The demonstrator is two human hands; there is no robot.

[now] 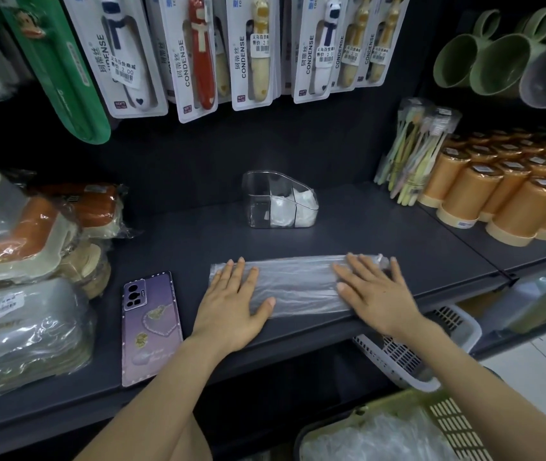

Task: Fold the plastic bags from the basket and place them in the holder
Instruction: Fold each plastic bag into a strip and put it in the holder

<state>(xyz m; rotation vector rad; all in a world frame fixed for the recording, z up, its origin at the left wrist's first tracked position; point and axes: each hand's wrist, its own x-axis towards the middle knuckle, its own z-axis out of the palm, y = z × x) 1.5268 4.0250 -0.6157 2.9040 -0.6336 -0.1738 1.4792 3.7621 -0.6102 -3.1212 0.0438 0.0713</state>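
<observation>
Nearest, below and behind the fingers, crumpled bags (371,440) are seen in the basket (458,424), so much of the work is judged to be left. On the shelf (398,227), one plastic bag (298,284), already narrowed to a long strip, is pressed flat under the straight, spread fingers of the left hand (231,304) and right hand (378,294); nothing is gripped. Beyond the fingertips, some white folded bags (280,207) are held in the clear holder (258,194).
</observation>
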